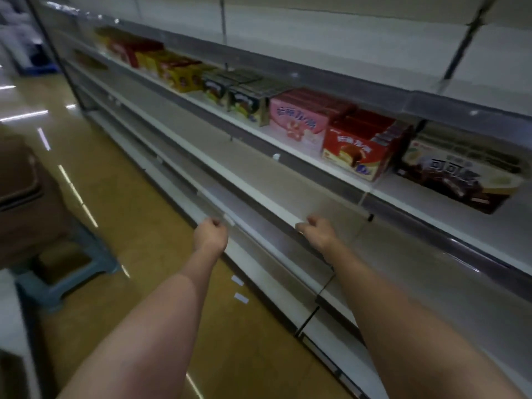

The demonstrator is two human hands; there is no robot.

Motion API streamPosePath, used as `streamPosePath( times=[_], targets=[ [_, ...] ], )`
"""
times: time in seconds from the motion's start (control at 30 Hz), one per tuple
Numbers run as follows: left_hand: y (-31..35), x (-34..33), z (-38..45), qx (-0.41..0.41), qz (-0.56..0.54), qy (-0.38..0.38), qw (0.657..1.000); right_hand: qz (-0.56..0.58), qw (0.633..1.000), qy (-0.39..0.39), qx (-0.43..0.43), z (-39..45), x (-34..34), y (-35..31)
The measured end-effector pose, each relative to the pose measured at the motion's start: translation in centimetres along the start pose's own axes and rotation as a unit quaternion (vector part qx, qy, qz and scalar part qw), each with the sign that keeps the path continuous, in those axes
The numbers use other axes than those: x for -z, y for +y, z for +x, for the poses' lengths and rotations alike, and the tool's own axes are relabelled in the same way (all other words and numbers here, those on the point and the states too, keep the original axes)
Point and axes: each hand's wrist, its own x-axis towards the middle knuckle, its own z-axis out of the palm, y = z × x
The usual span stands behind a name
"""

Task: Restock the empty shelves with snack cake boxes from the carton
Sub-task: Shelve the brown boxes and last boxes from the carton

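Observation:
Both my arms reach out to a bare white shelf (pixel 259 180) in the middle of the rack. My left hand (pixel 210 235) and my right hand (pixel 316 230) each curl their fingers round the lower edge of a clear plastic shelf-front guard (pixel 276 203), one hand at each end. The guard stands along the shelf's front lip. One level up, snack cake boxes stand in a row: yellow and red ones (pixel 178 74) far left, a pink box (pixel 298 122), a red box (pixel 357 151) and a brown box (pixel 454 174). The brown carton (pixel 26 197) is at the left edge.
The carton rests on a blue plastic stool (pixel 66 272) on the glossy tan floor (pixel 138 226). Further bare shelves run below and above the one I touch. White label slips (pixel 239 289) lie on the floor near the rack's base.

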Motion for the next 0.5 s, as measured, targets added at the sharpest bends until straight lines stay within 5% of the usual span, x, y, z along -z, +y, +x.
streamPosePath(
  times=[0.5],
  targets=[
    [-20.6,21.6,9.6,0.176,0.009,0.102,0.979,-0.072,0.981,-0.178,0.002,0.9,-28.1,-12.0]
  ],
)
